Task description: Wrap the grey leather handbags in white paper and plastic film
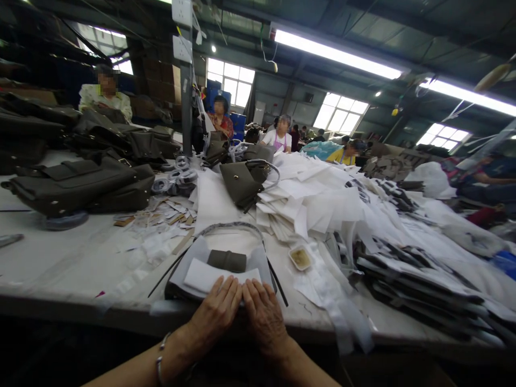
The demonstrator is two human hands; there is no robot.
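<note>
While the bag (177, 292) lies flat at the near edge of the table (72, 263), its handle (229, 224) arching away toward the far side, both of the person's hands meet over its front. The left hand (221, 305) and the right hand (264, 314) lean in side by side, index fingers nearly touching, the fingers of each straight and close together on a folded white sheet (201, 275). That spread of fingertips seems meant to keep the soft fold level against the bag. The thumbs are out of my sight, so I can't tell whether the edge is pinched.

Beyond the fold sits a dark band (228, 260), smooth and leathery, with a ridge across its middle. The handle looks sheathed in crinkled, greyish wrap, probably against scuffs, and two thin dark straps (165, 277) splay out either side, clear of the fingers.

Near the right strap stands a small square dish (304, 268) of yellowish stuff, perhaps put there for easy reach. Limp white sheets (314, 199) slide over one another behind it, while on the left slouch dark bags (76, 185) with metal studs, beside curled grey rings (181, 174) and papery scraps (173, 212).
</note>
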